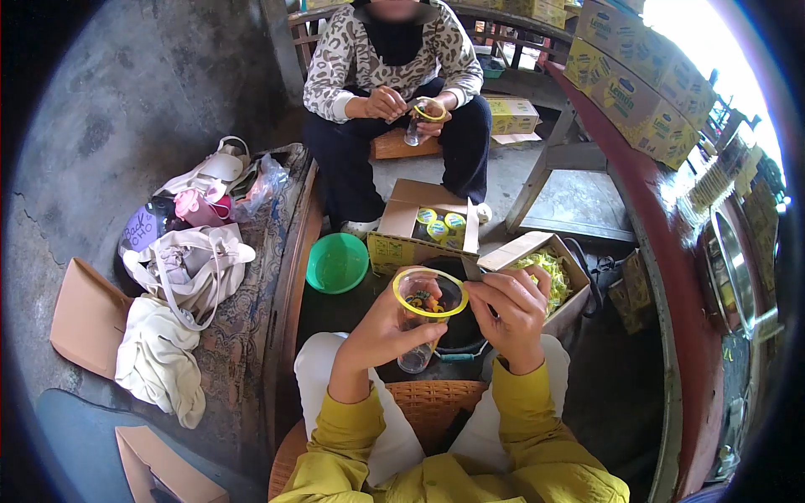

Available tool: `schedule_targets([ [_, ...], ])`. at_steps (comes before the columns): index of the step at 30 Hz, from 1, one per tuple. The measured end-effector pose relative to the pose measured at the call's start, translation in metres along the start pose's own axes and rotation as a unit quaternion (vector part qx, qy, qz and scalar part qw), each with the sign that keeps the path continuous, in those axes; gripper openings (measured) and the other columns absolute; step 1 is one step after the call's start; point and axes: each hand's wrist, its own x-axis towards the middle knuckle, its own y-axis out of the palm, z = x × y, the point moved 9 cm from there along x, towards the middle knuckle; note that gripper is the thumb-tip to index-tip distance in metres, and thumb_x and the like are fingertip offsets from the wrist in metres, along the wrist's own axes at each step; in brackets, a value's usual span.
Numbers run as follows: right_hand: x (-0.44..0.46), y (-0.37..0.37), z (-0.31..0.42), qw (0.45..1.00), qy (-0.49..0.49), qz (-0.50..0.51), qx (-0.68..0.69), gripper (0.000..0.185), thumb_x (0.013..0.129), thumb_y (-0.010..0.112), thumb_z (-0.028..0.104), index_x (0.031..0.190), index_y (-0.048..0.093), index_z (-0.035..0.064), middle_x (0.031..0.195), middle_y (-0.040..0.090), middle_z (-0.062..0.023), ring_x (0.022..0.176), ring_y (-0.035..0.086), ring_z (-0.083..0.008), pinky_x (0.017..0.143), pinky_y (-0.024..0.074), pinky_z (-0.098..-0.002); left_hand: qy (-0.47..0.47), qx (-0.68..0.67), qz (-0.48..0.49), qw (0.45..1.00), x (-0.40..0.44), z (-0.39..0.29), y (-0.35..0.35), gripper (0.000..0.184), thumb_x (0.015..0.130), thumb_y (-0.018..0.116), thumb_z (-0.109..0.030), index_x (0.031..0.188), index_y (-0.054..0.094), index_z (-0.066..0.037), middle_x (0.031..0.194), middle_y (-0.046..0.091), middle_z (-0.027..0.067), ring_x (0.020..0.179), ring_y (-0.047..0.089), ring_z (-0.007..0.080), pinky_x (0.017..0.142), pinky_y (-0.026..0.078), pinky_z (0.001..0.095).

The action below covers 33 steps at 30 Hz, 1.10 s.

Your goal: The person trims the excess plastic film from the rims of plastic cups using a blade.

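Glare upper right | dim lower left | fisheye curve, black corners | hands fairly sharp

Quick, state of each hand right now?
Left hand: closed around the clear yellow-rimmed cup.
Right hand: fingers curled beside the rim; whether they grip anything can't be told.

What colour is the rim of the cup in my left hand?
Yellow, on the clear cup; the head view shows it.
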Motion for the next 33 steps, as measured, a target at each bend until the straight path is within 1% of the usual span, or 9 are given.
schedule_targets([
  [3, -0.001, 0.002, -0.001, 1.0, 0.007, -0.003, -0.001, 0.012, 0.06, 0.069, 0.008, 0.07, 0.063, 0.0117, 0.074, 0.058, 0.0029, 0.066, 0.055, -0.0131, 0.067, 0.0364, -0.0301, 0.02, 0.026, -0.002, 0.999, 0.001, 0.003, -0.003, 0.054, 0.07, 0.064, 0.001, 0.116, 0.036, -0.004, 0.098, 0.04, 0.0038, 0.088, 0.043, 0.0113, 0.067, 0.047, 0.0227],
  [6, -0.002, 0.0, -0.005, 1.0, 0.018, -0.022, 0.011, 0.013, 0.059, 0.069, 0.007, 0.069, 0.062, 0.0112, 0.073, 0.058, 0.0026, 0.066, 0.056, -0.0135, 0.067, 0.0365, -0.0305, 0.022, 0.025, -0.019, 0.999, 0.002, 0.002, -0.005, 0.053, 0.071, 0.064, 0.002, 0.116, 0.036, -0.004, 0.098, 0.04, 0.0043, 0.087, 0.044, 0.0115, 0.065, 0.048, 0.023],
  [9, -0.002, 0.002, -0.009, 0.999, 0.023, -0.021, 0.021, 0.013, 0.058, 0.068, 0.006, 0.067, 0.062, 0.011, 0.072, 0.058, 0.002, 0.066, 0.056, -0.014, 0.067, 0.0365, -0.0305, 0.028, 0.035, -0.012, 0.999, 0.004, 0.002, -0.002, 0.053, 0.071, 0.063, 0.002, 0.115, 0.036, -0.004, 0.098, 0.04, 0.0045, 0.087, 0.044, 0.0117, 0.063, 0.049, 0.0235],
  [18, -0.001, 0.0, -0.008, 0.999, 0.027, -0.023, 0.037, 0.014, 0.057, 0.068, 0.006, 0.068, 0.062, 0.0112, 0.073, 0.058, 0.0011, 0.065, 0.057, -0.0151, 0.067, 0.0365, -0.0305, 0.024, 0.018, -0.012, 0.999, 0.005, 0.003, 0.0, 0.052, 0.071, 0.063, 0.003, 0.115, 0.035, -0.003, 0.098, 0.04, 0.0043, 0.087, 0.043, 0.0118, 0.063, 0.049, 0.0238],
  [23, -0.003, 0.003, -0.011, 0.999, 0.016, -0.029, 0.04, 0.015, 0.057, 0.068, 0.006, 0.069, 0.062, 0.0114, 0.072, 0.057, 0.0013, 0.065, 0.056, -0.0152, 0.067, 0.0363, -0.0303, 0.02, 0.032, -0.008, 0.999, 0.007, 0.001, 0.0, 0.053, 0.071, 0.063, 0.003, 0.115, 0.035, -0.003, 0.098, 0.04, 0.0044, 0.087, 0.044, 0.012, 0.063, 0.049, 0.0238],
  [27, -0.004, 0.003, -0.012, 0.998, 0.025, -0.029, 0.047, 0.015, 0.056, 0.068, 0.005, 0.068, 0.062, 0.0115, 0.072, 0.057, 0.0012, 0.065, 0.056, -0.015, 0.068, 0.0363, -0.0302, 0.017, 0.039, -0.005, 0.999, 0.005, 0.0, 0.001, 0.053, 0.07, 0.063, 0.003, 0.115, 0.035, -0.004, 0.098, 0.04, 0.0042, 0.088, 0.044, 0.0119, 0.064, 0.049, 0.0235],
  [30, -0.004, 0.002, -0.011, 0.998, 0.033, -0.032, 0.048, 0.014, 0.057, 0.068, 0.005, 0.068, 0.062, 0.0114, 0.072, 0.057, 0.001, 0.065, 0.056, -0.015, 0.068, 0.036, -0.0303, 0.008, 0.02, -0.013, 1.0, 0.005, 0.004, 0.001, 0.053, 0.07, 0.063, 0.003, 0.115, 0.035, -0.004, 0.098, 0.04, 0.0039, 0.088, 0.044, 0.0118, 0.064, 0.049, 0.0232],
  [33, -0.005, 0.002, -0.011, 0.998, 0.035, -0.041, 0.028, 0.014, 0.057, 0.068, 0.005, 0.067, 0.061, 0.0111, 0.072, 0.057, 0.0008, 0.065, 0.056, -0.0156, 0.07, 0.0356, -0.0306, 0.023, 0.036, -0.017, 0.999, 0.006, 0.005, -0.001, 0.053, 0.07, 0.063, 0.003, 0.115, 0.035, -0.004, 0.098, 0.04, 0.0038, 0.087, 0.044, 0.0118, 0.063, 0.049, 0.0231],
])
